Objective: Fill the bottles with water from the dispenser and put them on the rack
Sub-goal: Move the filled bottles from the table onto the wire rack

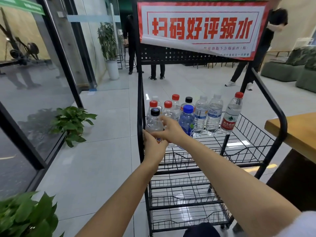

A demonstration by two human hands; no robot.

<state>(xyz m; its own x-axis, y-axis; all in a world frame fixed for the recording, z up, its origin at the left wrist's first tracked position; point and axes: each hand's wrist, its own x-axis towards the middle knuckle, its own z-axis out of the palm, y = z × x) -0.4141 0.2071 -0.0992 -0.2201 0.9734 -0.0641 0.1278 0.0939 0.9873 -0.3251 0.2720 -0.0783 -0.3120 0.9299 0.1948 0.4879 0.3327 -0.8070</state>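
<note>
We are setting the clear plastic bottle with the black cap point(154, 123) into the left front corner of the top shelf of the black wire rack point(139, 100). Our left hand point(153, 147) has its fingers clenched round the bottle's base, and our right hand point(171, 131) wraps its fingers across the middle, so both are grasping it. To do this well, we should lower it upright, let the base settle flat on the wires (they have open gaps), and let go only once it stands, without nudging the neighbours. Just beside it stand a blue-tinted bottle with a blue cap point(187, 121) and red-capped clear bottles point(168, 110), with a red-labelled bottle point(230, 115) further right. All are capped and look filled with clear water, though we cannot tell exact levels
</note>
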